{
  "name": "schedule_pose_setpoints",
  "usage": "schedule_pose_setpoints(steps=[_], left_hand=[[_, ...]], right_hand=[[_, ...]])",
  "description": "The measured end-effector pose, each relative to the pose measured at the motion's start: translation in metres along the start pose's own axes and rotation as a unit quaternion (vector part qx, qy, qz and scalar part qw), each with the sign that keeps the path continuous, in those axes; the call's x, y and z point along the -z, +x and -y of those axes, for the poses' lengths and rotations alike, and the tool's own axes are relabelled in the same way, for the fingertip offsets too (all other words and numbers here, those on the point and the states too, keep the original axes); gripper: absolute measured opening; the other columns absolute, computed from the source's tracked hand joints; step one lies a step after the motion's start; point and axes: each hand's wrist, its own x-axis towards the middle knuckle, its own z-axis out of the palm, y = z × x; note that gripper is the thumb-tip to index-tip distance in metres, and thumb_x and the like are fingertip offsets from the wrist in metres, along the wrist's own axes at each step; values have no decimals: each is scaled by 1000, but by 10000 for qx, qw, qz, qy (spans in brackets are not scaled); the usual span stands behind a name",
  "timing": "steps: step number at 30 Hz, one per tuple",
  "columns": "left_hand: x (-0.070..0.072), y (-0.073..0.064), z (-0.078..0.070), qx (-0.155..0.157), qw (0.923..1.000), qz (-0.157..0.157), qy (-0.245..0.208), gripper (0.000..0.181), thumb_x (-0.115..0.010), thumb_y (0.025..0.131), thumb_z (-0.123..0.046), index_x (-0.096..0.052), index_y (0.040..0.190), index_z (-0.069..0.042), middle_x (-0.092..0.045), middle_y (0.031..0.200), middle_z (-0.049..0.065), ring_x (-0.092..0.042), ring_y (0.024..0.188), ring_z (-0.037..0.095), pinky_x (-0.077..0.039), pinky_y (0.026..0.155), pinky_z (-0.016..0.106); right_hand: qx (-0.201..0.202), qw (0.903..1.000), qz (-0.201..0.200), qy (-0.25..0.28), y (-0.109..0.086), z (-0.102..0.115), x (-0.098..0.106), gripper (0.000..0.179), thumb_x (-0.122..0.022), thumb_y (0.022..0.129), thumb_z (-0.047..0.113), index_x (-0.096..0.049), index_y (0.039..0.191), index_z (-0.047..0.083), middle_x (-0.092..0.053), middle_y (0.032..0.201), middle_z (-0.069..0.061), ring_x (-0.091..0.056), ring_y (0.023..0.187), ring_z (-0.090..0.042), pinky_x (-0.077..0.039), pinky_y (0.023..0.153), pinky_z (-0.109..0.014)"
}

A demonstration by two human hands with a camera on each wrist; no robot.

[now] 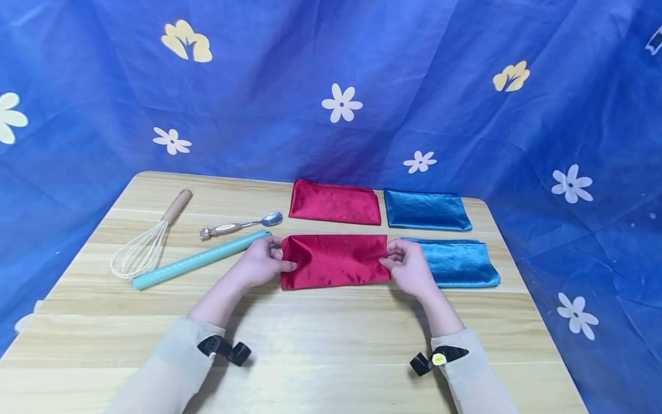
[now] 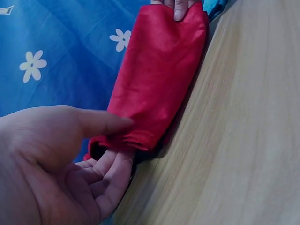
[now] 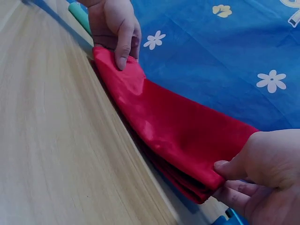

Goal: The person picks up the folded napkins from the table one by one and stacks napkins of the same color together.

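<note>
A folded red satin cloth (image 1: 336, 261) is held at its two short ends, close over the wooden table. My left hand (image 1: 262, 261) pinches the left end, thumb on top and fingers underneath, as the left wrist view shows. At the opposite end, my right hand (image 1: 411, 265) pinches the cloth the same way; its thumb (image 3: 227, 168) lies on the upper layer. Several folded layers show along the near edge in the right wrist view. Partly behind the right hand lies a folded blue satin cloth (image 1: 460, 263).
Behind the held cloth lie another folded red cloth (image 1: 335, 202) and a second blue one (image 1: 426, 210). On the left are a whisk (image 1: 150, 241), a spoon with a thick handle (image 1: 240, 226) and a turquoise rod (image 1: 201, 260). A blue flowered curtain (image 1: 258, 86) hangs behind the table (image 1: 320, 356).
</note>
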Motion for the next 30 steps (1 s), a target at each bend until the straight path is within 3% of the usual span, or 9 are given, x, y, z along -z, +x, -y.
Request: schedule_pose_setpoints(steps=[4, 8, 13, 17, 19, 21, 24, 27, 30], left_hand=[[-2, 2, 3, -131, 9998, -26, -161, 48, -75, 102, -25, -54, 130, 8, -61, 87, 9, -63, 74, 18, -58, 69, 29], [-5, 2, 3, -552, 9979, -182, 278, 31, -67, 107, -22, -59, 120, 5, -65, 83, 11, -67, 73, 20, -56, 66, 31], [-10, 0, 5, -1095, 9845, -716, 1171, 17, -71, 103, -20, -63, 108, -6, -62, 82, 6, -58, 74, 21, -48, 69, 36], [-14, -1, 7, -1643, 9772, -935, 965, 11, -72, 103, -14, -64, 104, -7, -64, 95, 9, -61, 87, 23, -50, 82, 39], [-16, 0, 8, -1888, 9761, -861, 650, 11, -70, 104, -13, -63, 106, -6, -66, 100, 9, -62, 92, 22, -51, 85, 37], [-16, 0, 9, -1980, 9776, -651, 284, 13, -68, 106, -13, -60, 109, -4, -66, 94, 7, -60, 82, 19, -51, 76, 31], [-15, -1, 10, -1956, 9802, -241, -195, 15, -63, 108, -13, -54, 113, -2, -57, 75, 5, -49, 62, 13, -42, 57, 24], [-14, -2, 11, -1775, 9828, 67, -512, 16, -60, 110, -12, -50, 117, -1, -52, 67, 10, -38, 52, 10, -33, 48, 22], [-12, -3, 12, -1609, 9846, 255, -630, 23, -61, 109, -9, -49, 127, 0, -70, 85, 17, -47, 54, 12, -39, 49, 23]], right_hand=[[-7, 9999, -98, 72, -3, 2, 4, 11, -75, 90, -14, -70, 93, -4, -73, 88, -18, -70, 79, -29, -58, 69, -24], [-61, 9998, -148, 102, -5, -1, 8, 12, -75, 90, -14, -68, 91, -4, -72, 86, -17, -69, 78, -29, -57, 68, -23], [-217, 9996, -124, 158, -8, -5, 10, 12, -76, 90, -13, -67, 91, -4, -70, 84, -15, -68, 78, -26, -58, 72, -23], [-481, 9977, -33, 487, -11, -9, 14, 11, -75, 92, -11, -66, 96, -6, -68, 88, -16, -67, 82, -24, -57, 76, -23], [-631, 9955, 28, 704, -11, -12, 16, 12, -75, 93, -10, -66, 100, -7, -67, 90, -15, -66, 82, -23, -57, 77, -23], [-756, 9934, 81, 857, -11, -14, 18, 15, -75, 93, -9, -67, 106, -7, -68, 93, -14, -66, 83, -21, -58, 78, -23], [-864, 9912, 137, 989, -11, -16, 19, 23, -75, 94, -7, -69, 116, -7, -71, 98, -14, -68, 85, -20, -59, 81, -24], [-864, 9910, 159, 1007, -11, -16, 20, 28, -75, 94, -6, -70, 121, -6, -73, 102, -15, -69, 88, -21, -59, 82, -24], [-861, 9915, 135, 968, -12, -16, 20, 28, -76, 94, -5, -70, 122, -5, -73, 103, -14, -70, 89, -22, -59, 83, -25]])
